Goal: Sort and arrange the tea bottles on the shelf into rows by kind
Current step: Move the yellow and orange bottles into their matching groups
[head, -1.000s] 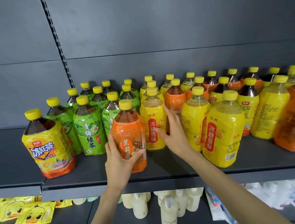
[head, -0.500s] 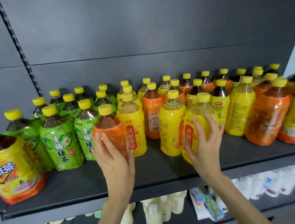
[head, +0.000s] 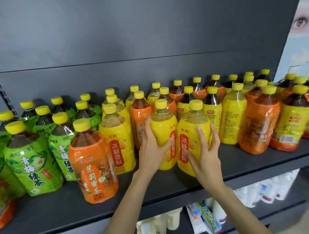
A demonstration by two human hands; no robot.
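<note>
Yellow-capped tea bottles crowd a dark shelf (head: 246, 162). An orange jasmine tea bottle (head: 92, 164) stands alone near the front edge, with no hand on it. My left hand (head: 151, 150) wraps the left side of a yellow pear-drink bottle (head: 164, 127) in the middle. My right hand (head: 205, 155) clasps the front yellow pear-drink bottle (head: 191, 130) just to its right, thumb low on the label, fingers on its right side. A third yellow pear bottle (head: 120, 145) stands between these and the orange one.
Green tea bottles (head: 31, 163) fill the left side. Orange bottles (head: 258, 127) and dark iced-tea bottles with yellow labels (head: 291, 124) are mixed at the right and back. White bottles (head: 158, 227) and packets sit on the lower shelf. A poster (head: 302, 31) borders the right.
My left hand let go of the orange jasmine bottle and moved right onto the middle yellow bottle. My right hand stays on the front yellow bottle. The view shifted right.
</note>
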